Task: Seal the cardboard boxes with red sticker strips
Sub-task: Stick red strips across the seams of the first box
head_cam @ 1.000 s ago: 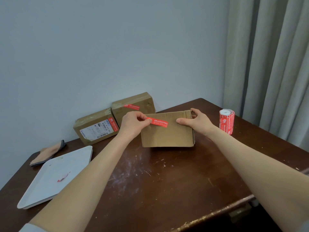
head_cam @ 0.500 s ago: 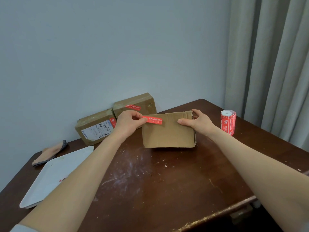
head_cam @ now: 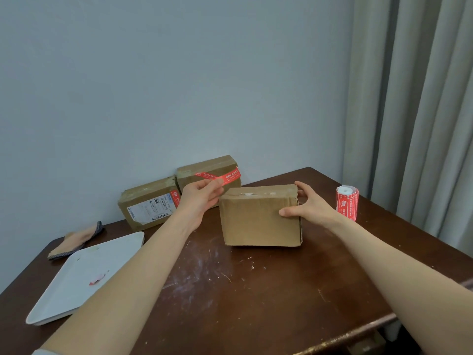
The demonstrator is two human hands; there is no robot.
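Nearest, toward the left end of the tabletop's (head_cam: 256, 298) near edge, lies a white tray (head_cam: 115, 252) with a small red scrap (head_cam: 98, 279) in it. A folded cloth (head_cam: 76, 239) sits just behind the tray by the left edge.

In the middle of the tabletop stands the plain box (head_cam: 258, 221), its top seam bare of any red strip. The right hand (head_cam: 311, 207) grips the box's right end, thumb on the near face and fingers curled over the far top corner. The left hand (head_cam: 202, 201) is just beside the box's top left corner and pinches one end of a red sticker strip (head_cam: 230, 177) between thumb and fingertips. The strip sticks out rightward in the air above the box, touching nothing that I can make out.

Toward the right edge a roll of stickers (head_cam: 347, 202) stands upright, apart from the box. Along the far edge, against the wall (head_cam: 179, 85), two more boxes lean side by side – a labelled box (head_cam: 151, 208) and a brown box (head_cam: 212, 165) – each already bearing a red strip.

The step in hand looks like placing the strip: it is peeled and poised, not yet stuck. The next move calls for lowering it across the top seam, square to it, then pressing it flat while the right hand steadies the box.
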